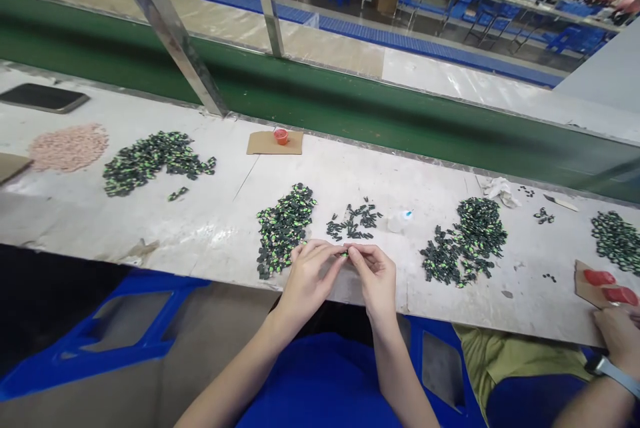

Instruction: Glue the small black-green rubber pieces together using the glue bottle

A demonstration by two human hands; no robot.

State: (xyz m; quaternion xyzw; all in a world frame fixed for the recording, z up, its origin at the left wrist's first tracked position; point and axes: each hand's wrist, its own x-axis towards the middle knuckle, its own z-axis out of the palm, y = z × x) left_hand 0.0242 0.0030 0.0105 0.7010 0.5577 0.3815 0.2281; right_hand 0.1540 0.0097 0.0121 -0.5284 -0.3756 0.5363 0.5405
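My left hand (pixel 311 275) and my right hand (pixel 373 268) meet fingertip to fingertip above the table's near edge. Pinched between them is a small dark part with a bit of green (pixel 345 254); the fingers cover most of it, and its exact kind does not show. Left of my hands lies a heap of small black-and-green parts (pixel 285 225), close to my left fingers. Just beyond my fingertips, small black pieces (pixel 354 220) are scattered loosely. A small clear container with a blue tip (pixel 405 216) stands to their right.
More black-and-green heaps (pixel 155 161) (pixel 470 238) lie left and right. Farther left are pale pink pieces (pixel 70 148) and a dark tablet-like slab (pixel 44 97). A red cup (pixel 281 137) rests on cardboard (pixel 261 143). A co-worker's hand (pixel 620 331) is at the right.
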